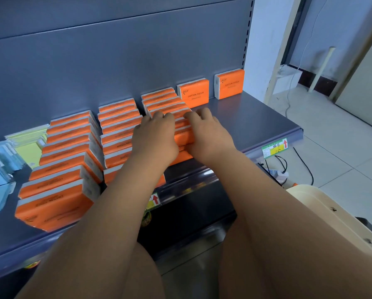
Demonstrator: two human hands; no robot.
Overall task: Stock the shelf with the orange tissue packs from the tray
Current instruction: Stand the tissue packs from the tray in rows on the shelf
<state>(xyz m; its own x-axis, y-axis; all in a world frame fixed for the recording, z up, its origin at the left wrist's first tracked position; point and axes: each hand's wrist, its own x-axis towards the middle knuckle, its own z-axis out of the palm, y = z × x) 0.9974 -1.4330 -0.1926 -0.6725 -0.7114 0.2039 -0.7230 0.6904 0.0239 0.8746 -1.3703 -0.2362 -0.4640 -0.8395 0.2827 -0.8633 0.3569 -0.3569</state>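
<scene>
Looks like we're mid-placement here: left hand point(157, 134) and right hand point(206, 132) sit side by side, fingers curled over the tops of a row of orange tissue packs point(165, 100) on the shelf point(256, 121), gripping it from above. Finished rows point(68, 158) sit just left of the left hand, and two single packs point(194, 94) stand upright beyond the right. Next I'd guess: square the row, let go, then reach for the cream tray point(332, 212) by the right forearm. The packs are flat orange bricks with white edges and COTTON TISSUE print, and probably squashy
</scene>
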